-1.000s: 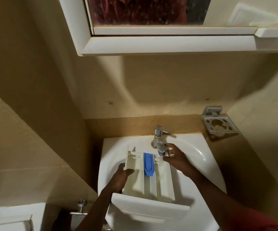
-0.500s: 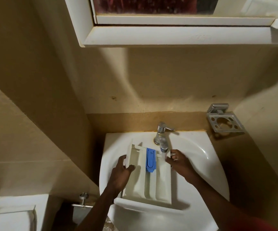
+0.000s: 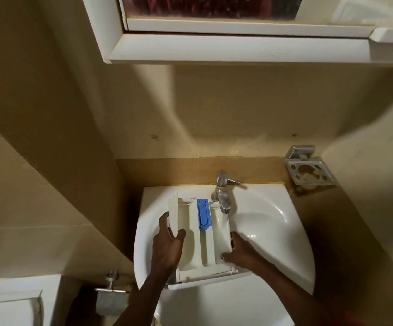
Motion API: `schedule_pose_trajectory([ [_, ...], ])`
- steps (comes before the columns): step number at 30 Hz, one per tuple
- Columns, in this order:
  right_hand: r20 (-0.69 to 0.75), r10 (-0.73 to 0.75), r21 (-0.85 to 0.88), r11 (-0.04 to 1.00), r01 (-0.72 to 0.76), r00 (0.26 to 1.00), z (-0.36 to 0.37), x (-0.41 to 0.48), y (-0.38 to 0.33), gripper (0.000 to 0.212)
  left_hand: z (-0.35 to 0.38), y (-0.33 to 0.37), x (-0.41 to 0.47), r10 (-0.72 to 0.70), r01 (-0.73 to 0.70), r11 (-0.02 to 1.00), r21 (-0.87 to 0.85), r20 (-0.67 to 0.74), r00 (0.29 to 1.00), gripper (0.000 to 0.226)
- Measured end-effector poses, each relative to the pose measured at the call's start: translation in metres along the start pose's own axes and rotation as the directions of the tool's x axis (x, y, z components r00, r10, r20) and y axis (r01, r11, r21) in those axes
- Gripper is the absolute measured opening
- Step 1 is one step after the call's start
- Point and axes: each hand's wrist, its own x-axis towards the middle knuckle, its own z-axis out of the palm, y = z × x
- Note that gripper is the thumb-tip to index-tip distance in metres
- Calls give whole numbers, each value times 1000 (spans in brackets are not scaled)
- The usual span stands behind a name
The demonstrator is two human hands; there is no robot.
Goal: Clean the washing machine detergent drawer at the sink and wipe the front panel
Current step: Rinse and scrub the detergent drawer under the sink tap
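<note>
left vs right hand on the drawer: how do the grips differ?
The left hand holds the detergent drawer by its left wall, thumb hooked inside; the right hand presses the right wall from outside. The left hand sits mid-length; the right hand sits lower, near the front panel. Both steady the drawer over the sink.

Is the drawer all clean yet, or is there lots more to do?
Done: the drawer is out and at the sink. In hand: left hand and right hand hold it under the tap. Left: finishing the rinse and wiping the panel, not in view.
</note>
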Motion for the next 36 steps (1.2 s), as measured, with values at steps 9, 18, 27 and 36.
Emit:
schedule_pose_trajectory([
  [9,-389,-112,-121,990,70,914,-26,16,-15,32,4,-1,-8,21,-24,999,41,69,997,58],
  [18,-220,-60,15,998,65,974,8,9,0,73,6,1,-13,32,-32,999,13,-8,999,58],
  [27,-639,-346,-246,938,243,687,-6,8,-39,17,8,1,-13,31,-30,998,47,-17,999,58],
  [36,-442,-110,71,985,157,890,34,-4,-41,19,5,2,-9,0,0,999,41,-4,1000,52],
])
